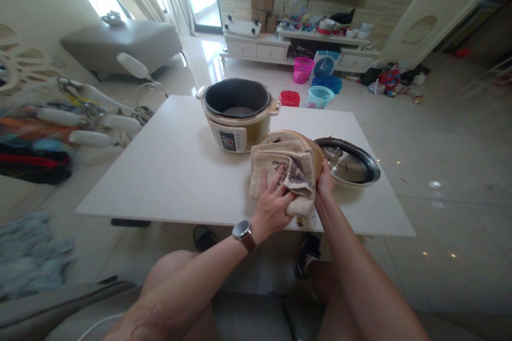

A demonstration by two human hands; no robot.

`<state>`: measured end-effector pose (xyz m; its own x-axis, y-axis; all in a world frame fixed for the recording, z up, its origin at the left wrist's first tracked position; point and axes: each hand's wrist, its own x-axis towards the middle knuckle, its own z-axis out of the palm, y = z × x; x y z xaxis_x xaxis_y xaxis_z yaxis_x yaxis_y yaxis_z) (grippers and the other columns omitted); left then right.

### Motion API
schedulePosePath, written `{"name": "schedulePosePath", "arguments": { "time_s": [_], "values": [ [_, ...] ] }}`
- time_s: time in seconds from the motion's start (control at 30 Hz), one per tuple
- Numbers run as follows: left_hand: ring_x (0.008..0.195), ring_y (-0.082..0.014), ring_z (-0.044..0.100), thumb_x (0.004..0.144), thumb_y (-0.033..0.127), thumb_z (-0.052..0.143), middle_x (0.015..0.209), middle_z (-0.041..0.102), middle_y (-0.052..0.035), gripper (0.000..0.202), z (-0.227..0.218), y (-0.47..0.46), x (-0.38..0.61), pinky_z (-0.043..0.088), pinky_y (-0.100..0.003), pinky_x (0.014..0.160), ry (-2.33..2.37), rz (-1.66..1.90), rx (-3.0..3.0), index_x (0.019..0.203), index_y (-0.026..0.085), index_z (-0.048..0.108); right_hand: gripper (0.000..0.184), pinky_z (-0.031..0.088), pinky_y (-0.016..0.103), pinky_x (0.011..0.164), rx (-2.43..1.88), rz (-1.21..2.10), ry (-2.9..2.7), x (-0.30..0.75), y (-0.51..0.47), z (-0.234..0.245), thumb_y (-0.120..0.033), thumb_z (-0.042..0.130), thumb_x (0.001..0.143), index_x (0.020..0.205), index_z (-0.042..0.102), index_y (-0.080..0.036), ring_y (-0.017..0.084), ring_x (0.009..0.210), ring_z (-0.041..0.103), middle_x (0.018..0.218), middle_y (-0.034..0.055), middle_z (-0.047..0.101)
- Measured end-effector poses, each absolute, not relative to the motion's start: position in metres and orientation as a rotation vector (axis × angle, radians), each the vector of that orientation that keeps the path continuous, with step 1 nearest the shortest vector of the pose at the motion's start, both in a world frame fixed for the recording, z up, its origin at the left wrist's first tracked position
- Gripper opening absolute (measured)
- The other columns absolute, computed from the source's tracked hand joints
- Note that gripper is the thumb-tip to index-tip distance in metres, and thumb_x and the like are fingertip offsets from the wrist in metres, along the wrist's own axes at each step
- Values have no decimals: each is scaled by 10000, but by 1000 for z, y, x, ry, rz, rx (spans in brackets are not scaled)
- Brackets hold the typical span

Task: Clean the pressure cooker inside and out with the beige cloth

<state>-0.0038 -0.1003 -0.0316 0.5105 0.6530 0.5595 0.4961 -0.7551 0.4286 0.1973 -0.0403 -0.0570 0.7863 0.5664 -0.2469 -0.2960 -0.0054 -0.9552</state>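
A beige rice cooker (236,117) stands without its lid on the white table (176,170), its dark inner pot showing. To its right a round tan cooker lid (314,150) is tilted up on edge, draped with a folded beige towel (296,170). My left hand (274,203), with a watch on its wrist, presses the towel against the lid with fingers spread. My right hand (326,181) grips the lid's lower right edge. A shiny metal lid (348,162) lies flat on the table just right of my right hand.
My bare knees are under the table's near edge. A cluttered rack (60,122) stands at the left. Beyond the table are coloured baskets (320,96) on the floor, a white TV cabinet (280,48) and a grey sofa (120,42).
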Motion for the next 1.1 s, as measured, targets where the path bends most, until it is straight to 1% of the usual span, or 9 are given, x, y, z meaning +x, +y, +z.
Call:
{"name": "schedulePosePath", "arguments": {
  "time_s": [0.1,0.2,0.33,0.47,0.53,0.63,0.83,1.0,1.1],
  "values": [
    [1689,-362,191,965,320,600,1587,612,-115,479,-28,-102,-1,-28,-678,1352,957,1038,2560,1431,275,702,372,612,303,674,-1474,708,-19,193,-42,-46,-517,765,865,888,727,-148,201,837,713,886,63,773],
    [1687,-367,200,977,340,590,1660,538,-112,507,-23,-90,-2,7,-680,1353,1092,1024,2451,1472,267,672,339,599,281,671,-1434,690,4,186,-43,-39,-471,771,873,914,733,-137,174,816,703,912,51,776],
    [1679,-369,225,1026,390,551,1698,489,-108,497,-19,-63,-11,91,-685,1345,1343,1154,2145,1499,269,648,441,570,277,656,-1415,675,-122,180,-41,-42,-561,804,826,914,743,-133,174,800,692,858,35,759],
    [1631,-323,341,1045,412,543,1648,550,-112,513,-23,-33,-28,222,-571,1349,1400,1434,1840,1524,248,625,503,487,286,596,-1523,620,-289,175,-41,-43,-651,743,849,819,734,-149,174,721,629,743,16,701],
    [1604,-300,390,1040,424,560,1656,542,-110,542,-25,-23,-35,257,-513,1346,1377,1538,1746,1548,239,599,509,425,292,562,-1590,565,-378,171,-42,-40,-661,706,875,720,689,-176,163,653,557,650,-7,630],
    [1620,-290,366,1036,443,574,1678,515,-114,588,-28,-21,-38,234,-487,1356,1359,1627,1707,1586,236,560,537,363,304,538,-1633,522,-485,164,-45,-34,-671,675,895,608,584,-226,154,594,460,557,-34,514],
    [1667,-339,268,1058,463,488,1652,541,-137,557,-26,-50,-27,157,-595,1361,1233,1513,2095,1549,226,605,538,372,307,547,-1632,538,-462,163,-46,-34,-676,671,897,605,569,-236,152,583,442,549,-40,499],
    [1675,-396,226,999,394,571,1580,614,-140,445,-29,-82,-18,28,-698,1344,866,1254,2580,1381,237,738,480,465,306,594,-1657,584,-344,170,-47,-27,-613,663,918,718,706,-179,182,674,579,653,17,662],
    [1669,-408,239,962,394,621,1545,645,-130,445,-31,-88,-17,-34,-713,1335,740,1142,2693,1368,263,747,437,501,294,612,-1646,613,-280,171,-48,-24,-566,690,913,775,748,-156,193,749,638,756,51,743]
  ]
}}
